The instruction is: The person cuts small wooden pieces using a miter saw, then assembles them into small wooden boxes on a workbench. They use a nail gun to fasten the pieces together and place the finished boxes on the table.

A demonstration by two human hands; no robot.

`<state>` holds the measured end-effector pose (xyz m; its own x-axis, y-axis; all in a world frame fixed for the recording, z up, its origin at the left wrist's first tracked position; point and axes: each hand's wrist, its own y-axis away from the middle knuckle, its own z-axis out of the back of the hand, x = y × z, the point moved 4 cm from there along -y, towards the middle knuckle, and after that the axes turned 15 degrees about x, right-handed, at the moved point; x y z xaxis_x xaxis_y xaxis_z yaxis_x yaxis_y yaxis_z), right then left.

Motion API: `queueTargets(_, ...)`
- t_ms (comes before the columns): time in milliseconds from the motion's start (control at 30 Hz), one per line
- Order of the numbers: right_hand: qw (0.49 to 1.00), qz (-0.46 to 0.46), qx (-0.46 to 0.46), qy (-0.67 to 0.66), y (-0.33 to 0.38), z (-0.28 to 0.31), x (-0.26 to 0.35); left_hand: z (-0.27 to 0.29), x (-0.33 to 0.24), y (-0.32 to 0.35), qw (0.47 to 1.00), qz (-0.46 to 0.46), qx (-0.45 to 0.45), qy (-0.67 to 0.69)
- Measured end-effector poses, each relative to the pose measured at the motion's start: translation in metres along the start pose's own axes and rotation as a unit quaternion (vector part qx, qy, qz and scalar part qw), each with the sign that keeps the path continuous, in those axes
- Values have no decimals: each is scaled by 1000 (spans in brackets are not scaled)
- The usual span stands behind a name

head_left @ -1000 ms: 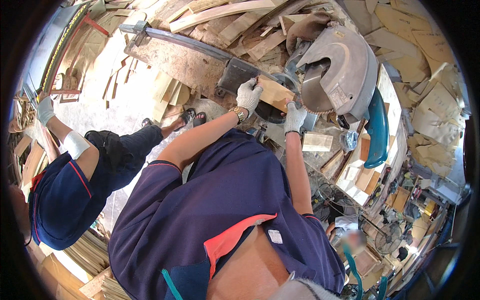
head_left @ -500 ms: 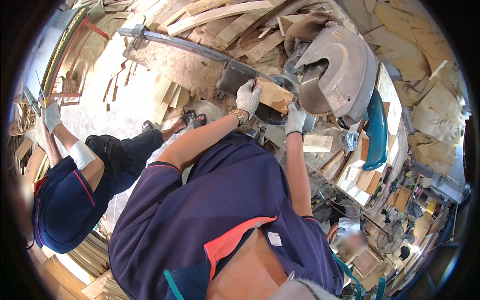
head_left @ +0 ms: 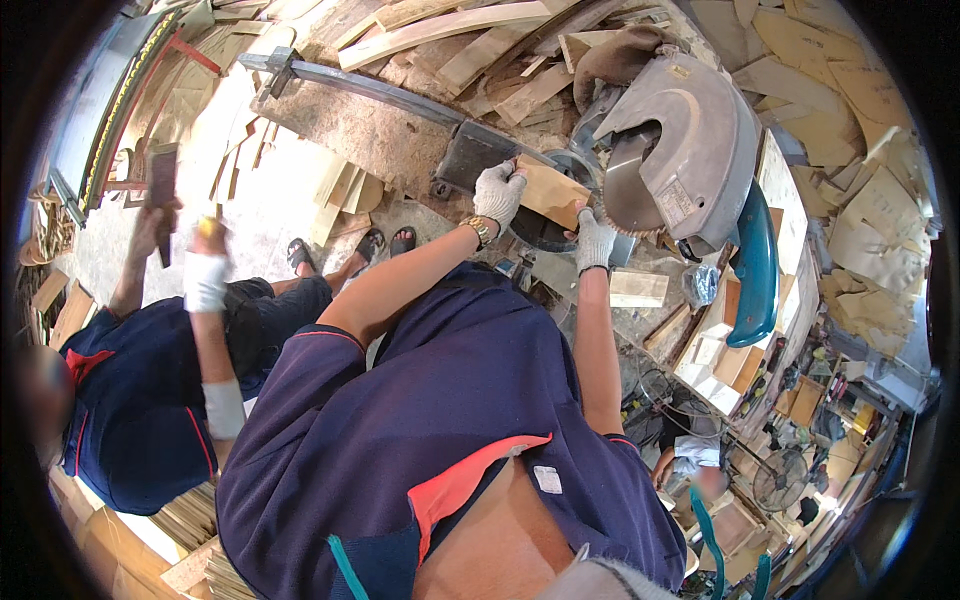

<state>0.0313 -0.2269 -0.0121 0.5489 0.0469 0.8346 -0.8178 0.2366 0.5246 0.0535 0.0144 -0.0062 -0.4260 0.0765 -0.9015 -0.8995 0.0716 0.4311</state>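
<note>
Since the earlier frame, a co-worker (head_left: 140, 420) on the left has swung a gloved arm (head_left: 212, 335) inward, and a dark flat piece (head_left: 162, 185) now shows there. The gloved left hand (head_left: 498, 195) grasps the left end of a wooden block (head_left: 553, 193); the right hand (head_left: 594, 241) seems to pinch its right end, though it appears small there. The block lies between both hands, near the toothed blade (head_left: 628, 188) of the saw (head_left: 695, 125).

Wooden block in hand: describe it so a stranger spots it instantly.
Find the grey saw guard, upper right. Left of its blade, the left hand and right hand hold the pale wooden block. Unlike loose planks beyond, it's held at both ends.
</note>
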Motion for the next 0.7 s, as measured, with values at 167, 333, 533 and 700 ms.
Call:
queueTargets(167,1000,-6,5,-4,-3,2,0,-6,13,-8,998,-49,-30,35)
queueTargets(333,999,12,22,25,3,8,-6,6,-6,-10,998,-58,-6,7)
queueTargets(533,996,81,43,9,10,-9,24,3,25,-27,977,-190,43,88)
queueTargets(700,999,40,25,-2,13,-11,18,3,10,-1,994,-104,-11,20)
